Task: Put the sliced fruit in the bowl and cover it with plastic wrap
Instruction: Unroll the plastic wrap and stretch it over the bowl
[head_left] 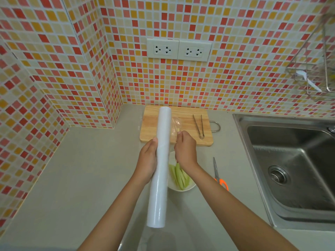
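Note:
A long white roll of plastic wrap [160, 165] is held lengthwise above the counter by my left hand [147, 160], which grips its left side near the middle. My right hand [184, 149] is beside the roll's right side, pinching the loose clear edge of the wrap [175, 125]. Below both hands sits a white bowl [183, 188] with pale green fruit slices [179, 175] in it; the roll and my right wrist hide part of it.
A wooden cutting board [184, 110] with metal tongs [198, 125] lies at the back of the counter. Orange-handled scissors [218, 173] lie right of the bowl. A steel sink [290, 165] fills the right side. A wire rack [311, 69] hangs on the tiled wall.

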Motion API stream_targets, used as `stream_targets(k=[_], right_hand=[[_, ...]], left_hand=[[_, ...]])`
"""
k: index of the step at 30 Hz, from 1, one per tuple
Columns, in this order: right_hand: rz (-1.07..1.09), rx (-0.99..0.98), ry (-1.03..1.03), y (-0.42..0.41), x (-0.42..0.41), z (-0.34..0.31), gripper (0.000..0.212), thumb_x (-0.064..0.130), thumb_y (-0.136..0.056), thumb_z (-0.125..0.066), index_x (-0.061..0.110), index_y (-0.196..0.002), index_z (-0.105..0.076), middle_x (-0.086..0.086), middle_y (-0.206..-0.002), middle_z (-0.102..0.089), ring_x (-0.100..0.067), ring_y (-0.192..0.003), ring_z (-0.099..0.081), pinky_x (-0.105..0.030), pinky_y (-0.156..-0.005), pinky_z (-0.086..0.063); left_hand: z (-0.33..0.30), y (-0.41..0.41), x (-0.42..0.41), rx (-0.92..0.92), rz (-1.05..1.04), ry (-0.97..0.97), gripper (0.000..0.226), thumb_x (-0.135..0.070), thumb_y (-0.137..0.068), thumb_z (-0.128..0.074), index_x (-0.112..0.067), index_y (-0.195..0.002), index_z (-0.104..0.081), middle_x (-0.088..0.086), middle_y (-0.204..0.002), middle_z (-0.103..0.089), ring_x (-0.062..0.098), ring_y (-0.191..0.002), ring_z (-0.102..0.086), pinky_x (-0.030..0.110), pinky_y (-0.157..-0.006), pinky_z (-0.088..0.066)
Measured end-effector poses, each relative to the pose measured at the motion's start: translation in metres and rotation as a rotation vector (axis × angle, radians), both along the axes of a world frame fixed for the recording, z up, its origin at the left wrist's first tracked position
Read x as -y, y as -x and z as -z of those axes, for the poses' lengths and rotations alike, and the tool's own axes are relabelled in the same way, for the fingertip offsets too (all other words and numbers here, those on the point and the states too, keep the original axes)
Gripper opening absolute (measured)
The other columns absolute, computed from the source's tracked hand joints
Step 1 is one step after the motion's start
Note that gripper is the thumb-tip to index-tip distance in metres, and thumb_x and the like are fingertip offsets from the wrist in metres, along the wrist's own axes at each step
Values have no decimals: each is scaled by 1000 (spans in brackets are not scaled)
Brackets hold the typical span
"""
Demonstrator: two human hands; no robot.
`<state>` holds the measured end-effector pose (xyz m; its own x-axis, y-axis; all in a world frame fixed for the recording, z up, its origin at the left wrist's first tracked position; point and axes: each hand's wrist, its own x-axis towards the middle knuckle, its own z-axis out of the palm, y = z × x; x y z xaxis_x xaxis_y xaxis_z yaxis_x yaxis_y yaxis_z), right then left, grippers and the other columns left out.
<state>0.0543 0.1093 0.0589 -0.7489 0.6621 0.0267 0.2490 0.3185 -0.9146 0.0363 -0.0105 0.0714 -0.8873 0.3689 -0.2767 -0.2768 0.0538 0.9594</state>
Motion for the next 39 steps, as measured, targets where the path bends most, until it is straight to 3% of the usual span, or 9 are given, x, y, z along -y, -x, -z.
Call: stream_targets(k=[5, 9, 12, 15, 18, 24, 29, 32, 39], right_hand=[[-44, 11, 27, 3, -3, -2, 38, 24, -102, -33, 13, -66, -37, -8, -61, -42, -23, -55, -41, -43, -50, -43], [-60, -21, 181, 1, -8, -6, 39, 24, -103, -32, 12, -66, -37, -10, -56, -39, -23, -41, -39, -27, -38, -35], [-55, -38, 337, -4, -6, -10, 47, 40, -101, -29, 11, -67, -41, -9, -47, -40, -20, -30, -38, -22, -34, -32], [-84, 12, 183, -10, 2, -7, 53, 56, -95, -31, 17, -60, -39, 1, -48, -41, -18, -43, -43, -25, -46, -36], [-143, 26, 44, -14, 10, -2, 43, 42, -96, -39, 19, -60, -40, 8, -52, -44, -11, -53, -42, -31, -55, -35], [-192, 92, -190, -11, 2, 0, 40, 22, -101, -36, 22, -61, -32, 5, -57, -41, -10, -52, -36, -29, -50, -28], [-149, 10, 59, -15, 0, -2, 41, 34, -101, -34, 18, -63, -39, 2, -56, -42, -16, -56, -41, -30, -58, -34], [-156, 68, 28, -20, 9, 1, 46, 48, -95, -36, 19, -60, -40, 7, -53, -44, -11, -53, -42, -31, -55, -35], [-189, 113, -91, -17, 6, 1, 39, 21, -101, -36, 18, -61, -35, 0, -59, -44, -19, -60, -42, -33, -59, -36]], left_hand=[[1, 0, -6, -28, 72, 54, 44, -55, -95, -45, -15, -91, -63, -1, -72, -64, 12, -62, -62, 24, -56, -47], [2, 4, -5, -24, 23, 42, 41, -53, -93, -52, -14, -90, -63, 1, -73, -63, 13, -61, -61, 24, -54, -48], [4, 5, -8, -79, -7, 72, 42, -56, -95, -45, -19, -89, -63, -3, -74, -64, 7, -60, -62, 20, -54, -48], [5, 3, -10, -144, -1, 87, 44, -57, -97, -37, -22, -84, -60, -12, -67, -65, 2, -58, -61, 16, -54, -46], [8, 3, -13, -167, -20, 97, 44, -54, -99, -35, -22, -85, -61, -9, -74, -67, 5, -68, -64, 21, -62, -48], [12, 10, -10, -207, -26, 154, 42, -53, -98, -36, -17, -83, -51, -2, -79, -56, 13, -72, -56, 30, -69, -44], [11, 13, -13, -167, -4, 112, 40, -50, -100, -35, -17, -82, -49, -3, -75, -52, 9, -65, -53, 28, -66, -44], [9, 15, -15, -138, -17, 85, 40, -49, -100, -35, -17, -81, -49, -1, -77, -54, 12, -69, -56, 34, -69, -47], [6, 26, -16, -124, 17, 105, 41, -50, -101, -33, -18, -82, -51, 2, -79, -55, 17, -73, -55, 33, -71, -46]])
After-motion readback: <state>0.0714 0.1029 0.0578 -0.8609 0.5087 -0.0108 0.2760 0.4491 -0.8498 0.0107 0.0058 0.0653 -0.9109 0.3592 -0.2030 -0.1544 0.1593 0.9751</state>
